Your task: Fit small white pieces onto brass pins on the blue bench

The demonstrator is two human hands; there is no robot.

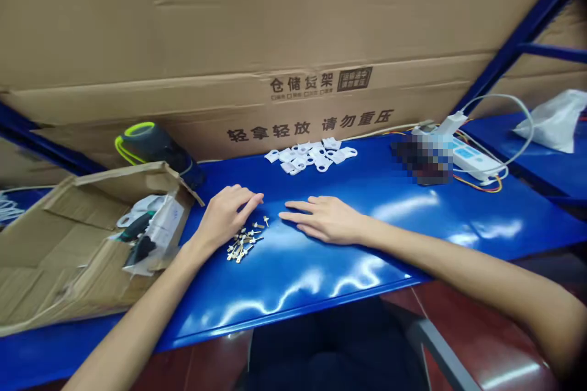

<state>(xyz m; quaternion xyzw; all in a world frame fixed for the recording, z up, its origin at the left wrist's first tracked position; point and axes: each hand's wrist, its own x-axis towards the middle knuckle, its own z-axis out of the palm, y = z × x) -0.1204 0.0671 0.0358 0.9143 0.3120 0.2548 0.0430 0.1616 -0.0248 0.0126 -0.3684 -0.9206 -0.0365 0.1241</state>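
- A big brown cardboard wall (257, 24) stands up behind the table.
- It has dark writing (310, 127) on it, with folds and bumps here and there.
- The long table (362, 189) is bright blue and very shiny.
- White light shines back from its top in wavy, blurry spots.
- Blue bars (509, 43) slant up at the right side, and a blue bar (50, 140) slants at the left.
- The floor (499, 342) is dark red and shiny, with thin, pale lines between the tiles.
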